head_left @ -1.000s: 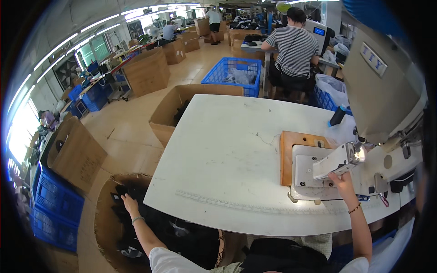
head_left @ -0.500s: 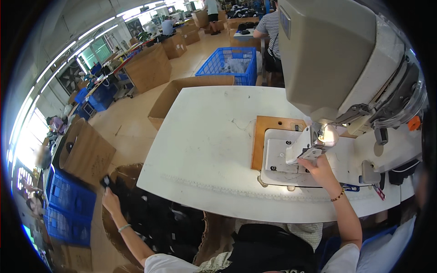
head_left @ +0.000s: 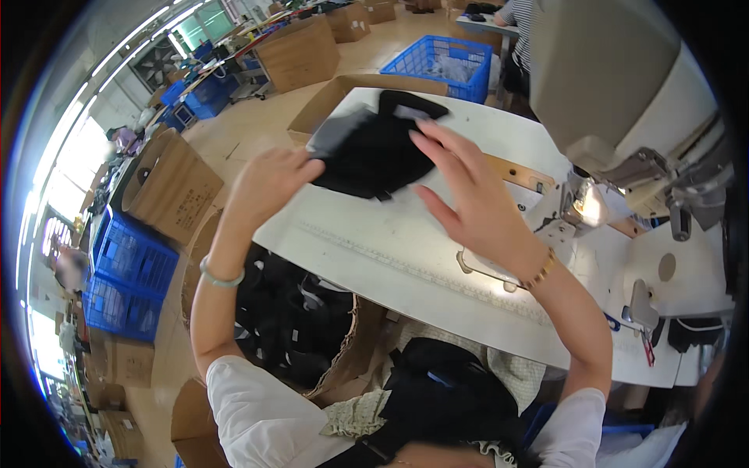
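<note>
A black fabric piece (head_left: 374, 156), blurred by motion, hangs above the far left part of the white sewing table (head_left: 343, 226); a grey patch shows at its left. My left hand (head_left: 269, 187) pinches its left edge. My right hand (head_left: 480, 199) is at its right side with fingers apart, the index fingertip at or near the edge; contact is unclear. To the right stands the sewing machine (head_left: 616, 78), its lit needle area (head_left: 585, 204) over a plate. What exactly the fabric piece is cannot be made out.
Below the table's left edge a cardboard box (head_left: 343, 347) holds many black pieces. Blue crates (head_left: 129, 273) stand on the left, a blue basket (head_left: 441, 66) beyond the table. Small scissors (head_left: 648, 347) lie at the table's right. A person in stripes (head_left: 519, 31) sits ahead.
My left hand has come up from the box with the black fabric piece to above the table. My right hand has left the machine's needle area and moved left towards the piece. The view has shifted.
</note>
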Available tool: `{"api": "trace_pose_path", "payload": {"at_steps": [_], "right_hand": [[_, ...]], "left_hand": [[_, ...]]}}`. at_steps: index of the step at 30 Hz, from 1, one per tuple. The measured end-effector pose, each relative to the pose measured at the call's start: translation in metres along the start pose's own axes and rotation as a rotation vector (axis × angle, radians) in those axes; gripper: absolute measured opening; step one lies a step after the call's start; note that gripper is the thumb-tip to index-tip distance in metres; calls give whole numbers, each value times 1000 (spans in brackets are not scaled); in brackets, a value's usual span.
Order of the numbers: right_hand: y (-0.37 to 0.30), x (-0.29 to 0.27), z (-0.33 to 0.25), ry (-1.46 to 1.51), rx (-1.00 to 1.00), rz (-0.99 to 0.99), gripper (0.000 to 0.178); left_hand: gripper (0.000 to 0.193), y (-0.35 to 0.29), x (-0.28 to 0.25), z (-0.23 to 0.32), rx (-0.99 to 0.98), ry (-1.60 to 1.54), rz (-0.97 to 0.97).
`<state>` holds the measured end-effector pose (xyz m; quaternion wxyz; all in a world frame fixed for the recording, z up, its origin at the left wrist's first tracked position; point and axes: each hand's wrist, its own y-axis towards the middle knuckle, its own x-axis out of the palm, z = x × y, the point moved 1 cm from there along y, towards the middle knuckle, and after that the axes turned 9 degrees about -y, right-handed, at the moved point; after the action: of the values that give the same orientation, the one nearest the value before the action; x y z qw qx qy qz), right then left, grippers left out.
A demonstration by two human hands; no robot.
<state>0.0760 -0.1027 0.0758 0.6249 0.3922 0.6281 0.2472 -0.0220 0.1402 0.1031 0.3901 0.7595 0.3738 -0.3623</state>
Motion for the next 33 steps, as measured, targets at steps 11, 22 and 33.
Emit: {"api": "trace_pose_path", "payload": {"at_steps": [11, 22, 33], "right_hand": [[58, 78, 40, -295, -109, -159, 17], [36, 54, 44, -176, 162, 191, 16], [-62, 50, 70, -109, 434, -54, 17]], "left_hand": [[29, 37, 48, 31, -504, -1220, 860], [55, 54, 43, 38, -582, -854, 796], [26, 12, 107, 142, -737, -775, 840]]}}
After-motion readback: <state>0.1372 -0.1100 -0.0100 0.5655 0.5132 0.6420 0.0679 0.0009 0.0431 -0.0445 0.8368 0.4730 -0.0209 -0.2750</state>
